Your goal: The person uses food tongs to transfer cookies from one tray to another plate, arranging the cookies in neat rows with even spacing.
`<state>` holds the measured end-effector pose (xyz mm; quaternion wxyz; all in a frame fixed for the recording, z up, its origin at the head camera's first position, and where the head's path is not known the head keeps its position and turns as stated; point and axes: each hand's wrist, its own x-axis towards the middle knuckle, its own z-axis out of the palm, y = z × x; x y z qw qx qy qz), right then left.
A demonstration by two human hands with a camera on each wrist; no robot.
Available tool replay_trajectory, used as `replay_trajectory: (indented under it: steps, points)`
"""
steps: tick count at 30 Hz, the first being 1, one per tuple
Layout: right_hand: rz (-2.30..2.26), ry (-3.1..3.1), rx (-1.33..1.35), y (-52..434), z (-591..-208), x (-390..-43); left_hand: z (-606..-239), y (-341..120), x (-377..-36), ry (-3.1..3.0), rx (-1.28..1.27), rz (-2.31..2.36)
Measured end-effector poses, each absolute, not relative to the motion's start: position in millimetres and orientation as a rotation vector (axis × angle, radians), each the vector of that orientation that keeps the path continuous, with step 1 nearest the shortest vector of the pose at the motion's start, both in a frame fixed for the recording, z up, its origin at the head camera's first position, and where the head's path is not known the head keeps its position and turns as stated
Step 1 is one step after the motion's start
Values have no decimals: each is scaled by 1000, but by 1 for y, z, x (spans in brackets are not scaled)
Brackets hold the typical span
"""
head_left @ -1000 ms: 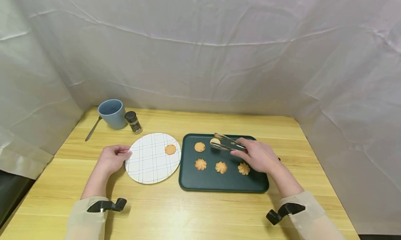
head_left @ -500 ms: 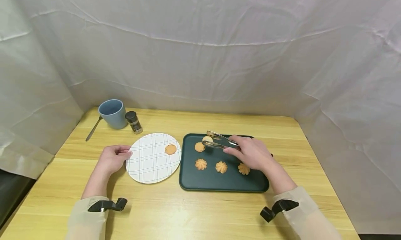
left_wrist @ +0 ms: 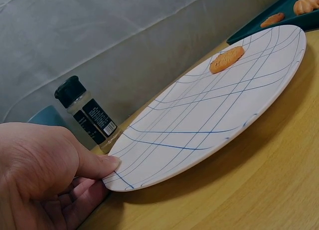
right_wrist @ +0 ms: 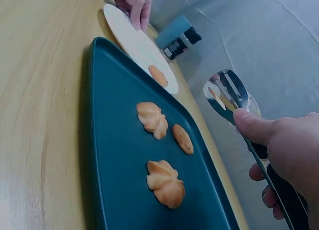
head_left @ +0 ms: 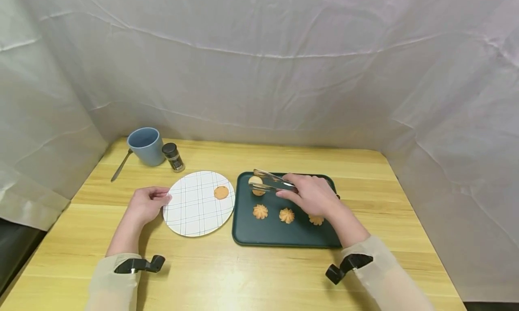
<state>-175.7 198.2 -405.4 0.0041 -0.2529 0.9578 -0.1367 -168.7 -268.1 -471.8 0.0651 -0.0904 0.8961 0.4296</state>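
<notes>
Head view, with both wrist views. We see the right hand (head_left: 310,196) curled around metal tongs (head_left: 270,183), thumb pressed on the upper arm and the remaining fingers wrapped beneath the handle. The tong blades are squeezed onto a pale round cookie (head_left: 255,180), held above the dark green tray (head_left: 284,236) near its 10 o'clock corner — directly over a flat chip cookie (head_left: 258,192) lying on the tray floor. Three rosette-shaped cookies sit in a row across the tray's middle: one at the left (head_left: 260,211), one at the centre (head_left: 286,215), and one at the right (head_left: 316,219), partly hidden by the right wrist.

At 9 o'clock from the tray, just beside it, lies the white plate (head_left: 190,212) with blue grid lines. One flat cookie (head_left: 220,192) rests on it toward its 2 o'clock edge. The left hand (head_left: 147,204) pinches the plate's 9 o'clock rim — thumb on top, as the left wrist view shows, with curled fingers tucked under the edge.

At 11 o'clock from the plate stand a blue mug (head_left: 144,146) and a small black-capped spice jar (head_left: 173,157), close together; a spoon (head_left: 120,166) lies at 8 o'clock from the mug. Everything rests on a wooden table (head_left: 243,275).
</notes>
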Motion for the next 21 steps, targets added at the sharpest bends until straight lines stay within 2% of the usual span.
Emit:
replay_trajectory:
  steps: [21]
  points:
    - [-448, 2930, -881, 155, -415, -187, -472, -267, -170, 2689, -292, 1298]
